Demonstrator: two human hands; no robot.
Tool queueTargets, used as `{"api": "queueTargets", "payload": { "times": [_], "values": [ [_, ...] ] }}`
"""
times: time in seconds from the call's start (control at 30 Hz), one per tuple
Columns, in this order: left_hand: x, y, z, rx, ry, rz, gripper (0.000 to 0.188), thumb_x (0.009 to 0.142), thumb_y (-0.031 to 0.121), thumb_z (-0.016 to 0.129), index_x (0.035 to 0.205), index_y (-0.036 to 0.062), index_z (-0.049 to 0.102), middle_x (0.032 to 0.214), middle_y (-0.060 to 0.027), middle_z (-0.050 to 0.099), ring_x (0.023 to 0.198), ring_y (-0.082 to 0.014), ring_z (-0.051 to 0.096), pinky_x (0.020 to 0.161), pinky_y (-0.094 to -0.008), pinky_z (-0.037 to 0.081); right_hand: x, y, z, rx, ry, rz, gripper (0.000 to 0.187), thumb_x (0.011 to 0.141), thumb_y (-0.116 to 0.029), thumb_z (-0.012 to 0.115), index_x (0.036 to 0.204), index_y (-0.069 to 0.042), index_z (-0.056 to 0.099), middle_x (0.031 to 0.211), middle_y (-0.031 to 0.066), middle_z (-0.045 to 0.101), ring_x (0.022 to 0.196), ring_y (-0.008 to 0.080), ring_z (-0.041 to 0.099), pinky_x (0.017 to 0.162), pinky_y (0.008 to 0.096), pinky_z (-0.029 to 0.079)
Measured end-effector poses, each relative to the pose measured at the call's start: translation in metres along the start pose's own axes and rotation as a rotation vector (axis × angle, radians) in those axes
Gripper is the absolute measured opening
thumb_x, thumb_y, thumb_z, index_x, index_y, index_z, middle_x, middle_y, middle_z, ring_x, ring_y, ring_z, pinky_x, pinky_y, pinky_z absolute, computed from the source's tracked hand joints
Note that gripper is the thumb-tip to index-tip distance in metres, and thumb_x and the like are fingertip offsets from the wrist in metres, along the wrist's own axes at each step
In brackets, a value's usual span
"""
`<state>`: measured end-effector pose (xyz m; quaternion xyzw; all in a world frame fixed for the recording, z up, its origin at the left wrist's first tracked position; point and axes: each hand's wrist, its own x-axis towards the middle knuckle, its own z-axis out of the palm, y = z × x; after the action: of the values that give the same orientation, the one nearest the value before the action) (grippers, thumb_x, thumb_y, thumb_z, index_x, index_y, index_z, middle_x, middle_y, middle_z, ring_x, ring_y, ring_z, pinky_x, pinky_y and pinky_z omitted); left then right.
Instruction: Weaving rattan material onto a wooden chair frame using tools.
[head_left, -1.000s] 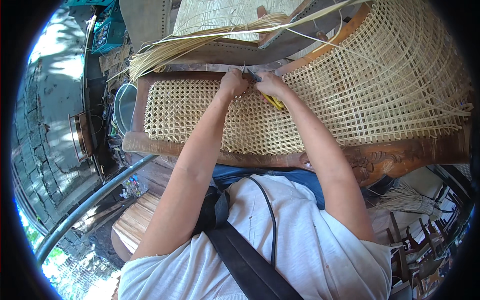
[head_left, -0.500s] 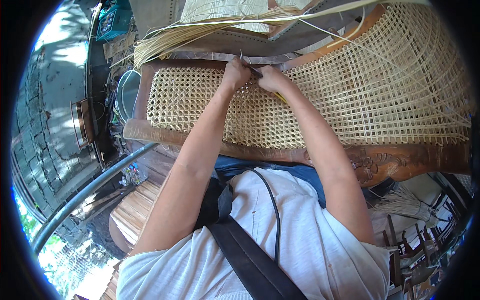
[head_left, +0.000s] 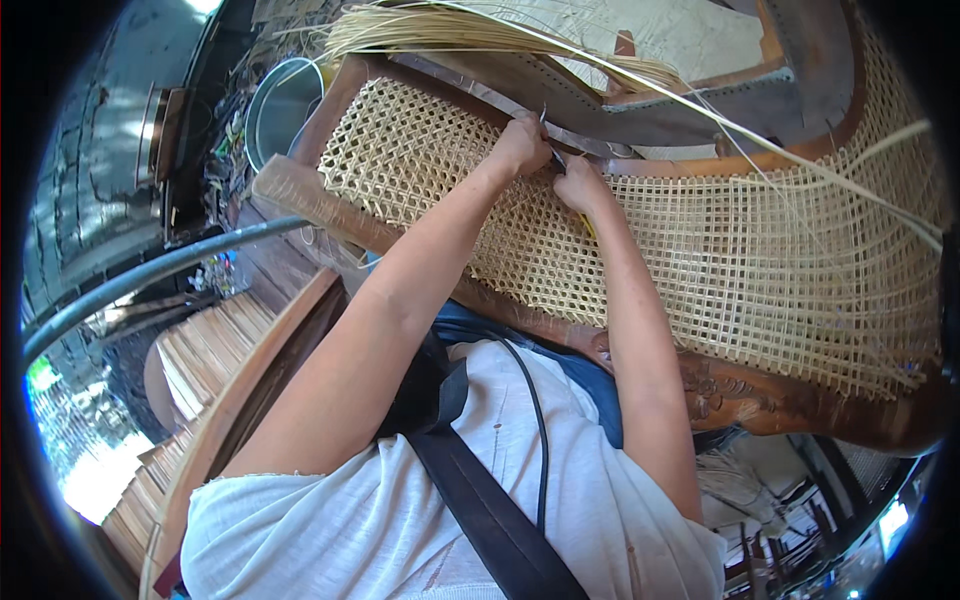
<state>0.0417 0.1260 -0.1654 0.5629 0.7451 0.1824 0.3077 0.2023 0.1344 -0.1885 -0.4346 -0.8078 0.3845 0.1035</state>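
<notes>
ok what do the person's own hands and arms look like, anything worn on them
The left hand and right hand are bare, with no gloves or watch visible. Sleeves of the white shirt stop above the elbows, the left edge looking frayed.

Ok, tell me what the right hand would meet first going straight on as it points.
Probably the far wooden rail edging the woven cane panel, just ahead of the right hand; depth is unclear, so it might pass above.

Bucket (head_left: 256, 122) at upper left; grey pipe (head_left: 200, 244), wooden slats (head_left: 208, 350) below.
</notes>
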Motion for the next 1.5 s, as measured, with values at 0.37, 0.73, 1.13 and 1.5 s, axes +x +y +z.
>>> {"api": "queueTargets", "payload": {
  "times": [0.37,0.73,1.13,1.5],
  "values": [
    [-0.001,0.003,-0.001,-0.057,-0.014,-0.093,0.021,0.075,0.014,0.061,0.089,-0.0017,0.065,0.090,-0.0281,0.068,0.092,-0.0421,0.067,0.082,-0.0450,0.054,-0.002,-0.010,-0.017,0.519,-0.225,0.469,0.036,0.085,-0.008,0.055,0.119,-0.002,0.063,0.076,0.0146,0.069,0.059,0.0216,0.069,0.051,0.0347,0.056],
    [0.001,0.004,-0.004,0.022,-0.050,-0.100,0.024,0.073,0.014,0.064,0.091,-0.0014,0.068,0.093,-0.0270,0.069,0.093,-0.0393,0.068,0.085,-0.0427,0.055,-0.004,-0.020,-0.017,0.206,-0.188,0.355,0.038,0.083,-0.013,0.057,0.120,-0.002,0.063,0.095,0.0244,0.069,0.082,0.0332,0.070,0.074,0.0416,0.056],
    [-0.003,0.008,-0.008,-0.001,0.036,-0.050,0.025,0.076,0.015,0.060,0.091,-0.0056,0.062,0.089,-0.0306,0.067,0.093,-0.0438,0.066,0.083,-0.0473,0.053,-0.005,-0.044,-0.039,0.019,-0.251,0.350,0.046,0.082,-0.012,0.056,0.128,-0.007,0.061,0.119,0.0268,0.064,0.114,0.0394,0.061,0.098,0.0459,0.048],
    [0.002,-0.003,0.013,0.152,-0.154,-0.094,0.026,0.078,0.025,0.065,0.099,0.0117,0.074,0.092,-0.0196,0.071,0.089,-0.0363,0.069,0.081,-0.0438,0.055,-0.002,0.013,-0.055,0.367,-0.287,0.471,0.041,0.082,-0.004,0.052,0.122,0.001,0.058,0.080,0.0174,0.071,0.059,0.0254,0.067,0.052,0.0393,0.052]
  ]
}}
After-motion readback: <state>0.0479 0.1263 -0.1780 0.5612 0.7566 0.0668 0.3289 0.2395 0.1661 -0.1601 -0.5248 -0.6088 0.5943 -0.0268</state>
